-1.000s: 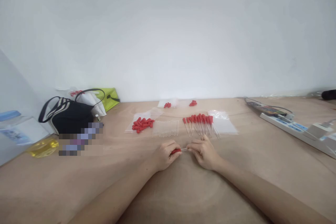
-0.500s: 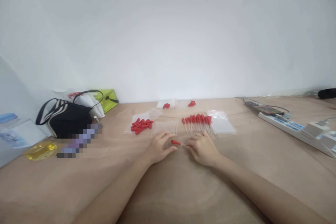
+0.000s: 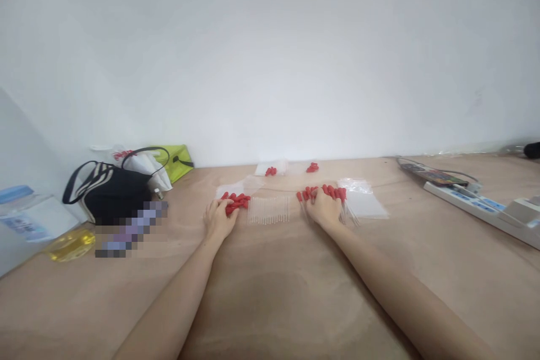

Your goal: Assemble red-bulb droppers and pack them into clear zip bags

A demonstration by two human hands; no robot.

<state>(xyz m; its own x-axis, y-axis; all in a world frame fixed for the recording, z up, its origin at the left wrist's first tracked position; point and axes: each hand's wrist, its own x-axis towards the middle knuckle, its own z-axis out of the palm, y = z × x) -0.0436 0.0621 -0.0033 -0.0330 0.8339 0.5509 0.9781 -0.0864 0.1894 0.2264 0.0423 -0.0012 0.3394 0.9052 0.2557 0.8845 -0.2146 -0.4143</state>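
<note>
My left hand [image 3: 219, 220] reaches over the left edge of a pile of red rubber bulbs [image 3: 240, 201], its fingertips among them; what they grip is too small to tell. Between my hands lies a row of thin clear tubes [image 3: 269, 210]. My right hand [image 3: 324, 207] is at the row of red-capped droppers [image 3: 338, 193], its fingers closed over some of them. Whether a dropper is held in those fingers is hidden. The droppers lie with red ends toward the wall.
Plastic bags [image 3: 367, 199] lie beside the droppers, and two small groups of red bulbs [image 3: 270, 171] near the wall. At left are a black bag [image 3: 116, 194], a yellow bottle [image 3: 71, 244] and a green bag [image 3: 179, 162]. A power strip [image 3: 472, 208] and phone [image 3: 432, 173] are at right.
My left hand has moved left to the red bulbs. My right hand has moved forward to the dropper row, and the single dropper between my hands is gone from there.
</note>
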